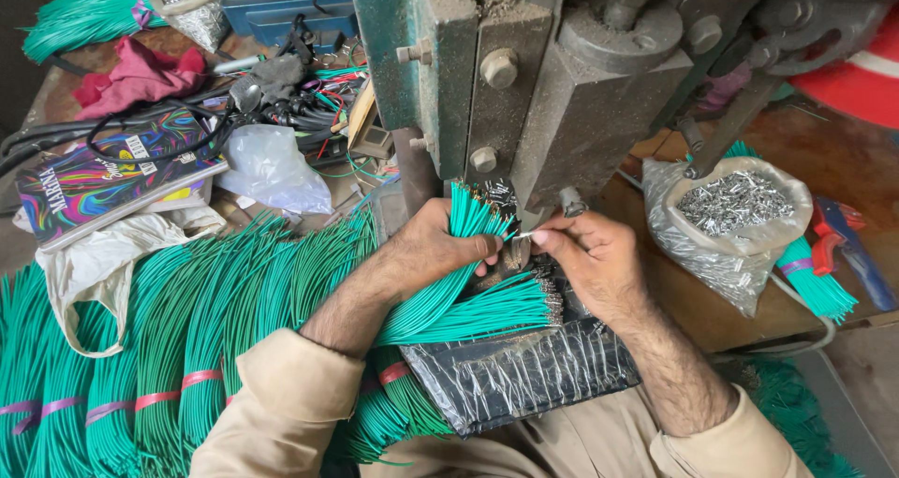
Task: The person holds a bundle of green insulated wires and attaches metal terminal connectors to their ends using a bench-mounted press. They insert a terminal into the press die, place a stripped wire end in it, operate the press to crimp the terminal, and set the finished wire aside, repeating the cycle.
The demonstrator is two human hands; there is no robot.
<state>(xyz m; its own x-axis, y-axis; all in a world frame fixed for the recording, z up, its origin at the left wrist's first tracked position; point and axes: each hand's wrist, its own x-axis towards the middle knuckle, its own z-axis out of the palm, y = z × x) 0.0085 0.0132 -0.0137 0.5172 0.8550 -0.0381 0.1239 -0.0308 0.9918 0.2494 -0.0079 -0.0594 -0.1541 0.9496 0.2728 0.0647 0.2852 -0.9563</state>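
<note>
- Green wires (468,218), cut to short lengths, stand as a fanned bunch in the left hand (433,246), directly below the grey press machine (524,85).
- Left hand: fingers curled tight around the bunch, thumb lying across the front; the wire tips point up towards the machine.
- Right hand (590,253): thumb and forefinger pinched together on one small metal piece (522,235), held just beside the left thumb; the remaining fingers are folded loosely. Whether that piece is a wire end or a loose terminal cannot be told.
- Second bunch of green wires (468,317) lies under both hands, its ends fitted with metal tips, resting on a black plastic sheet (515,375) across the person's lap.
- Large bundles of green wire (159,347), tied with pink and purple bands, lie to the left of the left forearm.
- Clear bag of small metal terminals (732,206) sits open on the wooden bench to the right, near the right hand but apart from it.
- Red-handled tool (833,235) lies beyond that bag.
- Colourful book (103,178), a white plastic bag (272,169) and a red cloth (136,73) lie at upper left, well apart from the hands.
</note>
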